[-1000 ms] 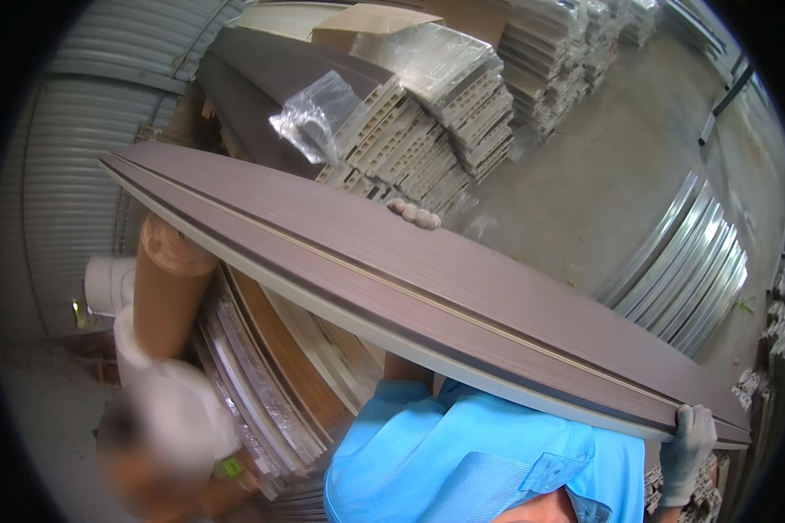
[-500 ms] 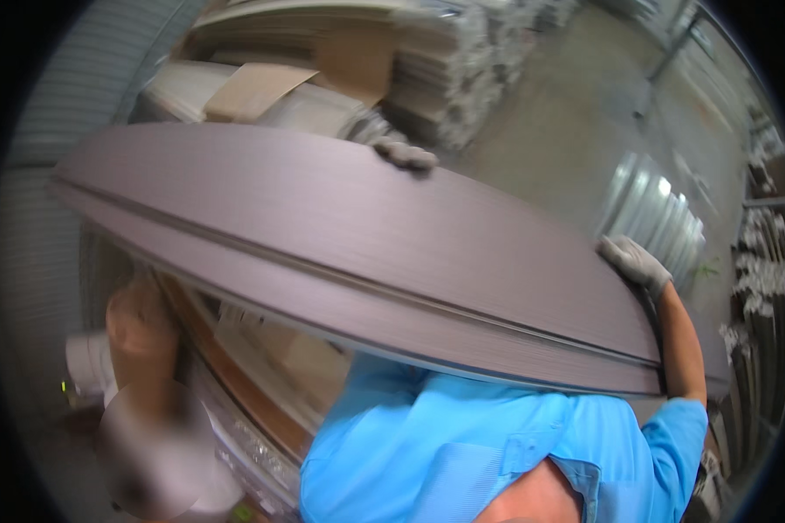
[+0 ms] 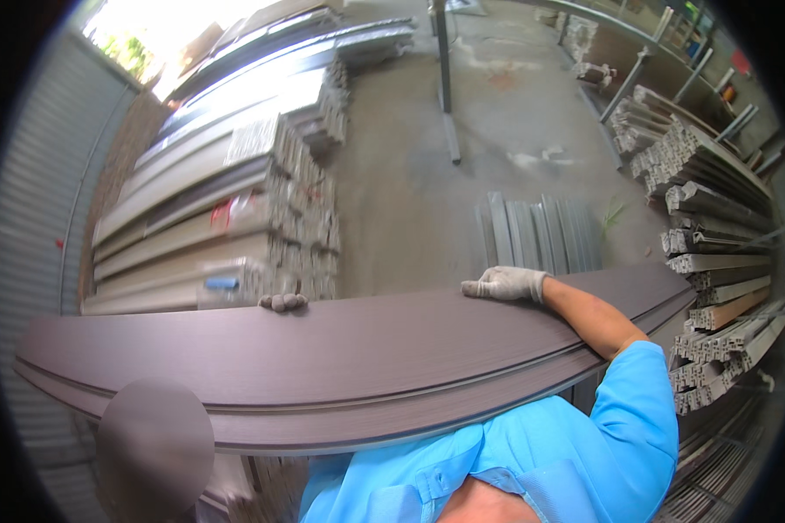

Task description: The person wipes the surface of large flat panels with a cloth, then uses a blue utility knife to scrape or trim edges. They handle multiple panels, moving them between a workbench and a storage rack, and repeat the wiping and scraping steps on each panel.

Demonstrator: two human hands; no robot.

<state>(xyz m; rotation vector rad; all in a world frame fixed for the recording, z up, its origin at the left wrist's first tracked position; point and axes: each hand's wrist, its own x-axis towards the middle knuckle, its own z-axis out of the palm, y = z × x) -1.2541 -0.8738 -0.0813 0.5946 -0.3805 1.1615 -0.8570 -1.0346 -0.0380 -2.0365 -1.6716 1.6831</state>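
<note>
A long dark brown panel [image 3: 340, 349] with a lengthwise groove, or perhaps two boards lying together, spans the view in front of my body. Along its far edge my left hand [image 3: 283, 302], in a grey-white glove, shows only curled fingertips. The rest of that hand and my left forearm are hidden behind the panel. My right hand [image 3: 508, 284], gloved too, reaches over the top with its fingers closed against the far edge, toward the right part. The panel's near edge rests close against my blue shirt [image 3: 532, 444].
Stacks of long wrapped profiles [image 3: 270, 200] rise beyond the panel on the left, beside a corrugated wall [image 3: 44, 200]. Grey metal lengths [image 3: 541, 228] lie on the concrete floor [image 3: 392, 200]. Racked profiles [image 3: 715, 261] line the right; a metal post [image 3: 443, 70] stands ahead.
The view has turned, and the panel now lies more level across it instead of sloping down to the right. My right hand is farther from the panel's right end. Both hands still grip it.
</note>
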